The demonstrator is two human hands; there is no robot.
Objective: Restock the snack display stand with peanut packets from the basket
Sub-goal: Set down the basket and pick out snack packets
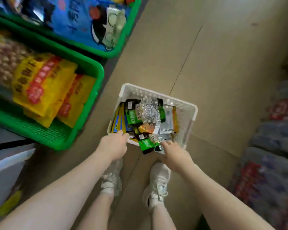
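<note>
A white slatted basket (156,93) stands on the tan floor ahead of my feet, filled with several small snack packets in green, silver, orange and blue-yellow. My left hand (114,144) grips the basket's near rim at its left corner. My right hand (175,152) is closed on a green packet (145,144) that hangs over the near rim. At the left, a green tray (90,67) of the display stand holds yellow and red packets (47,90).
A second green tray (120,50) above the first holds blue packets. Wrapped packs of bottles (269,163) are stacked along the right. A white bag (5,173) sits at the lower left. My two white shoes (156,183) stand just behind the basket.
</note>
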